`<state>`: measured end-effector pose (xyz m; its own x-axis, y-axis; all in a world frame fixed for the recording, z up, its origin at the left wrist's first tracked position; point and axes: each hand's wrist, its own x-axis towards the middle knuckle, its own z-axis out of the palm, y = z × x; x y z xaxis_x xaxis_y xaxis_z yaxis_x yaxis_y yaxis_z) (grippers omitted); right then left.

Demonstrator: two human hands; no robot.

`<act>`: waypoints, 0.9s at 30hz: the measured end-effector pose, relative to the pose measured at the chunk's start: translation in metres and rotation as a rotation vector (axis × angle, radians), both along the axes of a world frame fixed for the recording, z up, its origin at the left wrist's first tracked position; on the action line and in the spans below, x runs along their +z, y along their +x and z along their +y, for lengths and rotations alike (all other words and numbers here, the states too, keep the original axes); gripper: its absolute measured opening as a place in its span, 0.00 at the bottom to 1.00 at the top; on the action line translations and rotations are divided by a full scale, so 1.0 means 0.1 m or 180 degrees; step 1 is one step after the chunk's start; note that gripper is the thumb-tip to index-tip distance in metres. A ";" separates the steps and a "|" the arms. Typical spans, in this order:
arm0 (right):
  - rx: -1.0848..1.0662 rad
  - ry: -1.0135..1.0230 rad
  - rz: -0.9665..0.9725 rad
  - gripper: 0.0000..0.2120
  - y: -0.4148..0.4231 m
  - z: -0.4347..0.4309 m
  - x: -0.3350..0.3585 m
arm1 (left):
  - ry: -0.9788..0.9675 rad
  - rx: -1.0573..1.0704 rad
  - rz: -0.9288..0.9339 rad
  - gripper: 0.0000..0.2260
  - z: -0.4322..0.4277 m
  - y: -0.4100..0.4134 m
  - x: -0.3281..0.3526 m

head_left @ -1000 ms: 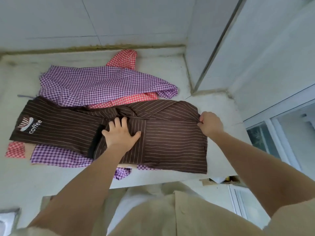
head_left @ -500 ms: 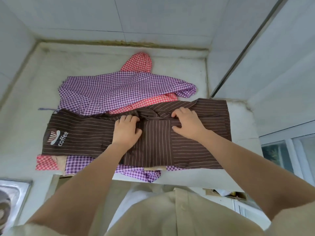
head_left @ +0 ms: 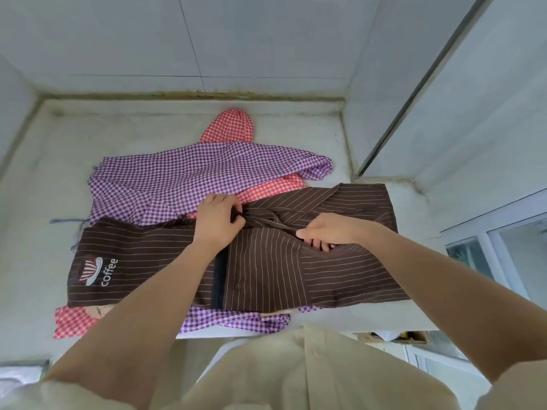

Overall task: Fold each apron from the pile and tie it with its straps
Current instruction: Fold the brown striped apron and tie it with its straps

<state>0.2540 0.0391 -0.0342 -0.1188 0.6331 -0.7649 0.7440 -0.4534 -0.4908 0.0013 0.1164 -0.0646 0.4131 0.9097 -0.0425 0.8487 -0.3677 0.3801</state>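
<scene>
A brown striped apron (head_left: 266, 270) with a white "coffee" logo lies folded lengthwise across the pile, near the counter's front edge. My left hand (head_left: 217, 220) pinches bunched brown fabric and strap at the apron's far edge, near its middle. My right hand (head_left: 325, 232) has its thumb on top and its fingers tucked under a fold of the apron, beside a brown strap (head_left: 272, 223) that loops between the two hands. Under the brown apron lie a purple checked apron (head_left: 183, 176) and a red checked apron (head_left: 233, 127).
The pile sits on a pale stone counter (head_left: 44, 202) set in a tiled corner. A wall and a metal frame (head_left: 408, 93) rise on the right, with a window (head_left: 488, 247) beyond. A thin purple strap (head_left: 65, 221) trails left. A sink corner (head_left: 17, 374) shows at lower left.
My left hand slid from flat on the apron's middle up to its far edge and closed on the fabric. My right hand came off the top and slipped its fingers under a fold.
</scene>
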 end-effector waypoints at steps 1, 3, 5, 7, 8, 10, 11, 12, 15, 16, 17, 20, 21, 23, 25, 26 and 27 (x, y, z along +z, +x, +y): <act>-0.0181 0.0291 -0.0180 0.22 0.00 0.03 -0.01 | -0.0056 -0.0092 -0.0110 0.05 0.01 -0.01 0.01; -0.0901 0.0708 -0.0289 0.24 -0.02 0.10 -0.06 | -0.0191 -0.0285 -0.0326 0.06 0.04 -0.06 0.04; -0.1677 0.0495 0.0055 0.25 -0.11 0.18 -0.09 | -0.0371 -0.0400 -0.0475 0.07 0.06 -0.12 0.03; -0.2208 0.0174 0.0471 0.20 -0.23 0.25 -0.14 | -0.0597 -0.0424 -0.0469 0.14 0.06 -0.16 0.03; -0.2453 0.0099 0.0616 0.18 -0.29 0.29 -0.15 | -0.0713 -0.0390 -0.0452 0.18 0.06 -0.18 0.04; -0.2846 -0.0056 0.0894 0.14 -0.33 0.39 -0.12 | -0.0891 -0.0330 -0.0498 0.21 0.07 -0.21 0.07; -0.2950 -0.0203 0.1129 0.13 -0.33 0.45 -0.07 | -0.0976 -0.0306 -0.0549 0.19 0.07 -0.22 0.09; -0.3033 -0.0374 0.1466 0.12 -0.34 0.51 -0.01 | -0.1073 -0.0246 -0.0620 0.17 0.08 -0.25 0.12; -0.3286 -0.0274 0.2584 0.08 -0.33 0.72 0.20 | -0.1414 0.0203 -0.1066 0.13 0.14 -0.30 0.19; -0.3373 -0.0090 0.2871 0.09 -0.34 0.80 0.24 | -0.1458 0.0392 -0.1193 0.14 0.17 -0.30 0.20; -0.3370 0.0090 0.2964 0.10 -0.36 0.87 0.26 | -0.1386 0.0527 -0.1174 0.15 0.21 -0.31 0.20; -0.2863 0.0316 0.2328 0.17 -0.48 0.97 0.21 | -0.0898 0.0671 -0.0499 0.20 0.31 -0.31 0.14; -0.2625 0.0313 0.1887 0.19 -0.52 0.99 0.17 | -0.0809 0.0751 -0.0279 0.23 0.35 -0.32 0.11; -0.2290 0.0170 0.1347 0.22 -0.58 0.98 0.11 | -0.0715 0.0889 0.0029 0.27 0.38 -0.34 0.06; -0.2145 -0.0186 0.1273 0.21 -0.65 0.97 0.09 | -0.0799 0.0752 0.0273 0.29 0.43 -0.35 0.04; -0.2010 -0.0303 0.1259 0.20 -0.68 0.97 0.08 | -0.0864 0.0612 0.0395 0.29 0.43 -0.34 0.04; -0.1849 -0.0320 0.1212 0.18 -0.73 0.98 0.09 | -0.0900 0.0508 0.0466 0.29 0.43 -0.32 0.02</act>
